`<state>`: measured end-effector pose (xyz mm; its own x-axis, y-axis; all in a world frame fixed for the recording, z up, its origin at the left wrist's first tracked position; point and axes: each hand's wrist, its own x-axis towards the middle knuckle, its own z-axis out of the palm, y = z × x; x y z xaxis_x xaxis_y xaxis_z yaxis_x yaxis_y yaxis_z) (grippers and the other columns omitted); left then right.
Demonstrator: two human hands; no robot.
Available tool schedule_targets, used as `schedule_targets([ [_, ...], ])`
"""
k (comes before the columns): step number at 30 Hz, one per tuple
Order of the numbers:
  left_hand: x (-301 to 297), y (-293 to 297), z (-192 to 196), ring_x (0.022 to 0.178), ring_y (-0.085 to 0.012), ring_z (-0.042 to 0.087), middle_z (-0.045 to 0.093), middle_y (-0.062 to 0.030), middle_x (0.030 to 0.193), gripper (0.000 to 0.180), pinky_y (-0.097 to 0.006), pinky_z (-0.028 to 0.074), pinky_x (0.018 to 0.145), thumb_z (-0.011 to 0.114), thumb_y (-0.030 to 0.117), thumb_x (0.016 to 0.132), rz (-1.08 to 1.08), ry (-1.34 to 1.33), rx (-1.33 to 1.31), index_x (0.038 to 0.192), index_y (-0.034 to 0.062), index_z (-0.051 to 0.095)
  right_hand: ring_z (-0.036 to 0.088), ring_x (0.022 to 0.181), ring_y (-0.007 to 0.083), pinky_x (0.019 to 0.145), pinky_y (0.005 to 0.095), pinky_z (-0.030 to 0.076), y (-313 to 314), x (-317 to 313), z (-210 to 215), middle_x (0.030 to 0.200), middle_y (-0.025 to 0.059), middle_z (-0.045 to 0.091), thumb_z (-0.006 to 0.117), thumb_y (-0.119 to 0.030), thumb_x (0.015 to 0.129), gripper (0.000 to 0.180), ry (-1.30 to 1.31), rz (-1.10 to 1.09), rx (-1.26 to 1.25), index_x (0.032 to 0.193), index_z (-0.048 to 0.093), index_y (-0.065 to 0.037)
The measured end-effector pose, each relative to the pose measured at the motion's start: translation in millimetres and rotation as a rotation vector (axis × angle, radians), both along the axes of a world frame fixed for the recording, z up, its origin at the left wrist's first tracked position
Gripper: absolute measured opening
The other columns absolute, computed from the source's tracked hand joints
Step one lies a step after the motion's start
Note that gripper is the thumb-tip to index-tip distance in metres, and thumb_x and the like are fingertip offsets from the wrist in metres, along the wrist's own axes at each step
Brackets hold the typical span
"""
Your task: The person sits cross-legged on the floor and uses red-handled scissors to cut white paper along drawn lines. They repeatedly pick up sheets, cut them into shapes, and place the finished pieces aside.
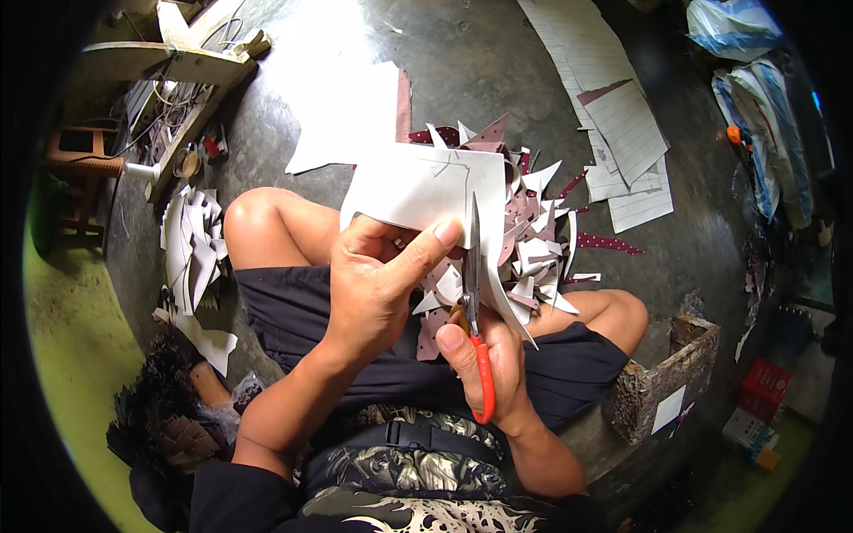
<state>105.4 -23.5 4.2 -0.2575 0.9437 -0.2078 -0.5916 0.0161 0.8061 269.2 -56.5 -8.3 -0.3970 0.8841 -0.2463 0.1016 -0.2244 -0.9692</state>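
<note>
A white sheet (pixel 400 188) with pencil lines near its upper right edge is held up over my lap. My left hand (pixel 378 275) pinches its lower edge, thumb on top. My right hand (pixel 505 355) grips scissors (pixel 484 373) with red handles. Their blades point away from me and lie along the pencil line, with a strip of the sheet hanging down to the right of them. Beyond and beneath it, between my crossed legs, lies a heap of offcuts (pixel 535 253), white, pink and dotted maroon.
Another white piece (pixel 342 120) lies on the floor ahead. Cut pieces (pixel 191 240) are stacked at left, below a wooden frame (pixel 200 67). Lined sheets (pixel 622 133) spread at far right, near plastic bags (pixel 733 31). A rough box (pixel 662 377) stands by my right knee.
</note>
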Motion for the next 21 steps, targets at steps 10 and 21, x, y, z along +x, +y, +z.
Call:
schedule_targets([
  [10, -4, 6, 10, 0.098, -0.0164, 0.072, 0.075, -0.0113, 0.11, 0.027, -0.031, 0.058, 0.089, 0.075, -0.001, 0.095, -0.033, 0.034, 0.048, 0.121, -0.0042, 0.068, 0.046, 0.062, 0.0146, 0.059, 0.0325, 0.044, 12, -12, 9, 0.068, 0.005, 0.055, 0.072, -0.037, 0.102, 0.04, 0.018, -0.043, 0.044, 0.098, 0.063, 0.002],
  [21, -17, 16, 8, 0.099, -0.0135, 0.069, 0.074, -0.0086, 0.111, 0.034, -0.031, 0.056, 0.09, 0.076, 0.0, 0.094, -0.031, 0.067, 0.052, 0.126, -0.0009, 0.064, 0.046, 0.059, 0.0111, 0.054, 0.0301, 0.039, 40, -30, 14, 0.068, -0.0016, 0.051, 0.064, -0.048, 0.105, 0.051, 0.084, -0.078, -0.126, 0.099, 0.064, 0.002],
])
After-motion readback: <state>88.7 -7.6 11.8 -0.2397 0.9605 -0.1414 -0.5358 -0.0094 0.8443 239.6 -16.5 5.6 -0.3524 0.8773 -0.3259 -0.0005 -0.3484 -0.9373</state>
